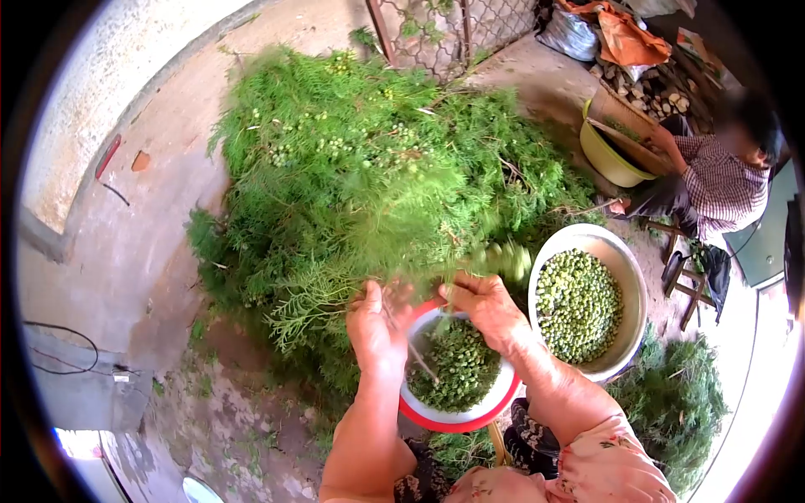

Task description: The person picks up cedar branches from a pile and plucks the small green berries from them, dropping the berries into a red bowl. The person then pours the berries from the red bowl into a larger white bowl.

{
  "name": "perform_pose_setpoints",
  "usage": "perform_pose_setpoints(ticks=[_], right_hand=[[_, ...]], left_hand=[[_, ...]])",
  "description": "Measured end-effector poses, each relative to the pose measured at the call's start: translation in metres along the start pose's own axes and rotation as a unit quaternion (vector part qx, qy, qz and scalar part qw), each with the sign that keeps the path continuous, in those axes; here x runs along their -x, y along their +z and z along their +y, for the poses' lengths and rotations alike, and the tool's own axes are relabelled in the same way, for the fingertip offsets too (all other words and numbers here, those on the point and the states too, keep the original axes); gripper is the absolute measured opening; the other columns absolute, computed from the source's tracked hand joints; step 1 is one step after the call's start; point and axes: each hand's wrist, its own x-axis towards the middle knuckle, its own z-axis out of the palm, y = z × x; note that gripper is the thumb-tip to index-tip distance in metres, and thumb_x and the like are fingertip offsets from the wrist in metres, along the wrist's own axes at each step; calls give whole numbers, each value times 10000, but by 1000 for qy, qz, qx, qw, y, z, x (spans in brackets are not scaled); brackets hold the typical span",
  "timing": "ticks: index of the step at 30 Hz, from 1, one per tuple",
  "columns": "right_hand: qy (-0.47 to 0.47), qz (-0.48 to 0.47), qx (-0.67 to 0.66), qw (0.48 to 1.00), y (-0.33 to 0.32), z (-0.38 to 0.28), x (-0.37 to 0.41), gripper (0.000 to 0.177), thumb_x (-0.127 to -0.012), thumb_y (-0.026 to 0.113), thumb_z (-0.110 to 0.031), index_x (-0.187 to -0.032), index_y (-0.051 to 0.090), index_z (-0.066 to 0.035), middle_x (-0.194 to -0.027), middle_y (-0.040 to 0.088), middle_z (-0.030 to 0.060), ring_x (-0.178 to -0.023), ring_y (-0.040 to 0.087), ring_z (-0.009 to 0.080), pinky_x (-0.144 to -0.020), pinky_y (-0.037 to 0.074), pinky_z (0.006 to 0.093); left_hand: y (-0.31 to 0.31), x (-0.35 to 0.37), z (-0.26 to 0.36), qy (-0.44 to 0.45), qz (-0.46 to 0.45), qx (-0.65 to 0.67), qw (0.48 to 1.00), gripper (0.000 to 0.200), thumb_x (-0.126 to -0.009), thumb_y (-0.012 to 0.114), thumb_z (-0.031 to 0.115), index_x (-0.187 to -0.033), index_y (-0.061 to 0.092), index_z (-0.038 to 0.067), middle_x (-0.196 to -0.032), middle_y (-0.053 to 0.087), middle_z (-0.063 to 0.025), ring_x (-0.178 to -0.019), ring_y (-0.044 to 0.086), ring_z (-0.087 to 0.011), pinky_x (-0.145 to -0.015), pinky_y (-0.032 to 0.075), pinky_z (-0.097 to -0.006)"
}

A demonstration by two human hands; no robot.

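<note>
My left hand point(377, 327) is closed around a leafy evergreen branch point(314, 293), whose bare stem slants down over the bowl. My right hand point(488, 308) is pinched at a berry-bearing sprig point(507, 258), smeared by motion. Under both hands is a white bowl with a red rim point(457, 427), holding green berries point(461, 360) mixed with bits of leaf. To the right, close to my right forearm, stands a larger pale basin point(639, 310) filled with green berries point(579, 302). A big heap of cut branches point(352, 159) rises just beyond my hands.
At the upper right a seated person point(721, 168) holds a woven tray point(625, 126) over a yellow tub point(608, 159). Another branch pile point(675, 402) lies at lower right. A small wooden stool point(692, 289), stacked firewood point(654, 92) and a metal lattice gate point(495, 33) are also there.
</note>
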Motion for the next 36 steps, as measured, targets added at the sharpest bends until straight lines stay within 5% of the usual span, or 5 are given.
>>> perform_pose_setpoints(ticks=[11, 18, 22, 26, 36], right_hand=[[-111, 110, -158, 975, 8, -3, -6, 102, -837, 612, -83, -737, 615, -62, -686, 603, -32, -570, 473, 51, -573, 389, 216], [-108, 126, -52, 985, 17, 21, -12, 54, -809, 612, -94, -812, 606, -41, -676, 579, 0, -610, 494, 88, -600, 395, 231], [-76, 94, -96, 988, 24, 12, -6, 78, -793, 611, -60, -733, 605, -11, -628, 564, 5, -583, 482, 82, -580, 386, 232], [-106, 76, -56, 990, 30, -3, 6, 168, -797, 594, -34, -633, 606, -5, -578, 559, 13, -535, 467, 69, -524, 372, 227], [-97, 16, 67, 993, 23, 8, -3, 133, -815, 588, -71, -879, 639, 34, -657, 605, 131, -589, 525, 107, -588, 453, 290]], left_hand=[[8, 1, -15, -113, -36, -129, 985, 134, -838, 584, 62, -950, 544, -1, -875, 630, -116, -697, 630, -197, -557, 535, -302], [33, 11, -16, 255, 7, -95, 962, 706, -715, 607, -151, -1330, 339, 67, -1294, 433, -91, -1088, 491, -205, -936, 417, -327], [6, -9, 1, 480, -71, -477, 733, 373, -816, 551, -61, -1181, 508, -1, -1164, 528, -72, -1029, 499, -161, -904, 410, -296], [4, -5, 5, 119, -131, -398, 900, 172, -855, 592, 82, -998, 605, -12, -862, 600, -16, -719, 539, -84, -666, 455, -234], [5, 0, 1, 77, -214, -250, 941, 48, -811, 643, 61, -829, 626, 19, -748, 558, 48, -686, 482, -49, -637, 388, -209]])
